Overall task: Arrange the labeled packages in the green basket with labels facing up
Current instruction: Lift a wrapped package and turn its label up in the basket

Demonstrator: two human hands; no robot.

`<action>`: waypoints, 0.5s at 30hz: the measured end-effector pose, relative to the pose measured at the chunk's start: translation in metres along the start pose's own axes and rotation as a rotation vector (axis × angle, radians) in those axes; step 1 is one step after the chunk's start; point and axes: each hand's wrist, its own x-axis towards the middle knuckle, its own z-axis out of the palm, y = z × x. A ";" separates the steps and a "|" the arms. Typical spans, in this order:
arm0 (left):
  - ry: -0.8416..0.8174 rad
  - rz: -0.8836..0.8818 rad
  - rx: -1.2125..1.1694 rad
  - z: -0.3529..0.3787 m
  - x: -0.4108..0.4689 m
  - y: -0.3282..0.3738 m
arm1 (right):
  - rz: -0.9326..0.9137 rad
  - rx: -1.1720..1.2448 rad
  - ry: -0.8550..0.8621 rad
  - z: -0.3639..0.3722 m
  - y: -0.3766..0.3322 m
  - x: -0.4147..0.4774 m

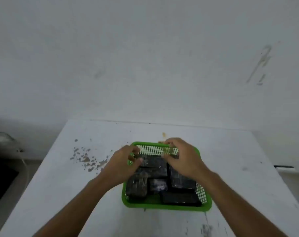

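A green mesh basket (166,205) sits on the white table and holds several dark, plastic-wrapped packages. One package (152,161) lies across the far end of the basket. My left hand (123,166) grips its left end, and my right hand (183,159) has its fingers curled on its right end by the far wall. Other packages lie nearer: one at the front left (136,187), one in the middle (158,184), one on the right (181,181) and one at the front right (179,199). The image is blurred and I cannot make out any labels.
The white table (76,194) has chipped, stained patches left of the basket (87,159). A pale wall (145,57) rises right behind it. A dark gap and a grey object with a cable (6,151) lie off the table's left edge.
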 end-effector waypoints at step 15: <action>-0.264 -0.073 0.333 0.061 -0.063 -0.082 | 0.241 0.176 -0.499 0.139 0.052 -0.060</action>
